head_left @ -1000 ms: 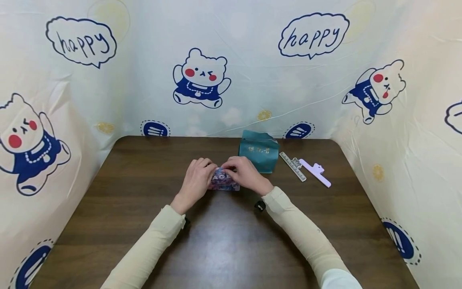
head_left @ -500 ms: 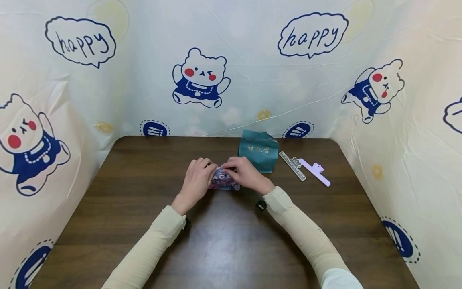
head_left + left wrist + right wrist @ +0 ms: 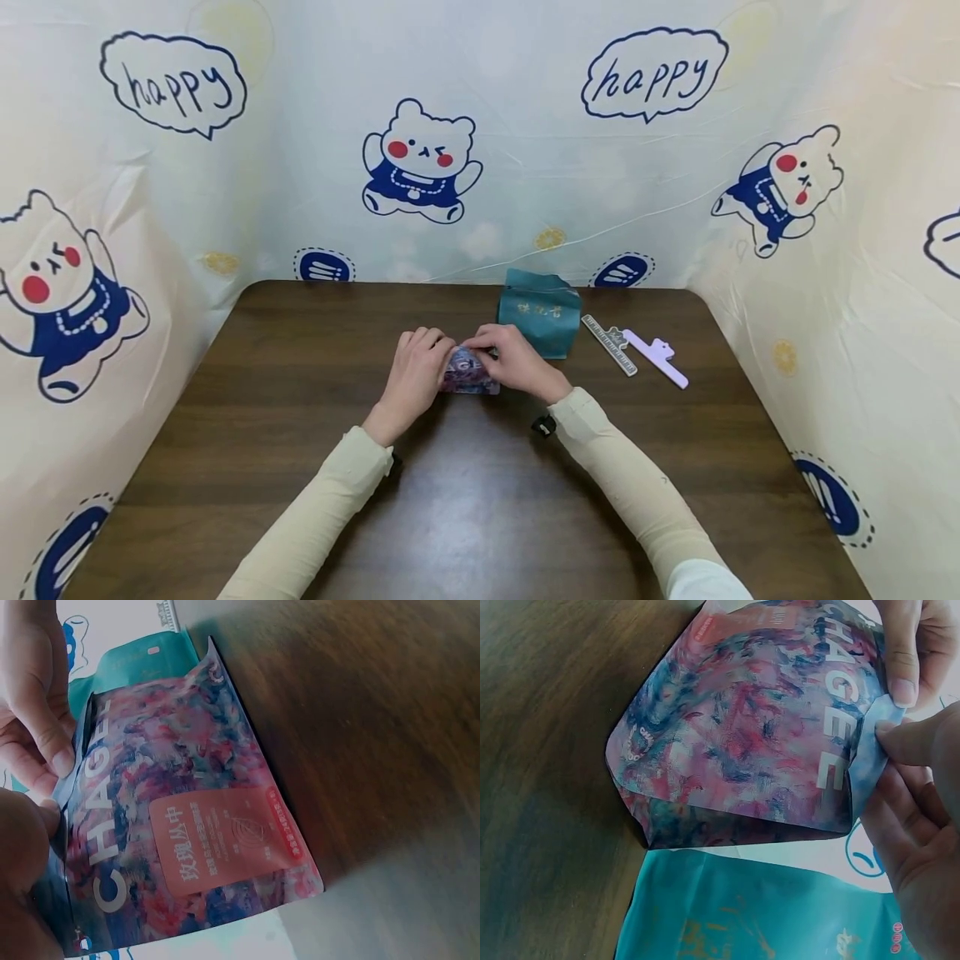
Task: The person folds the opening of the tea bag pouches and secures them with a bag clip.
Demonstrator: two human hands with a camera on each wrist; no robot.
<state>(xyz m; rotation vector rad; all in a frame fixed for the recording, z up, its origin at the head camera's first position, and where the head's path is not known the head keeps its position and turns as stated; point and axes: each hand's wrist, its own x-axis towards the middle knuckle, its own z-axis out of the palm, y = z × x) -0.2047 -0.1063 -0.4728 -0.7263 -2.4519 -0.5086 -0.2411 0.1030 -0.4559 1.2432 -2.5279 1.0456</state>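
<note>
A tea pouch (image 3: 471, 377) with a pink and blue painted pattern and "CHAGEE" lettering stands on the table between both hands. My left hand (image 3: 412, 372) pinches its top edge on the left. At the right part of that edge, my right hand (image 3: 517, 360) pinches a pale blue folded strip (image 3: 870, 746) between thumb and fingers, as the right wrist view shows. The two thumbs lie close together there. In the left wrist view a pink label (image 3: 225, 840) shows on the pouch's front. The head view hides much of its upper part behind the hands.
Behind the right hand stands a teal pouch (image 3: 542, 312) with gold characters. To its right lie a ruler-patterned clip (image 3: 609, 346) and a lilac clip (image 3: 655, 358) on the brown wooden table (image 3: 450, 500). A printed cloth (image 3: 525, 150) hangs around the back and sides.
My left hand has shifted slightly to the right, covering a little more of the pouch's left side. The right hand keeps its pinch with little movement.
</note>
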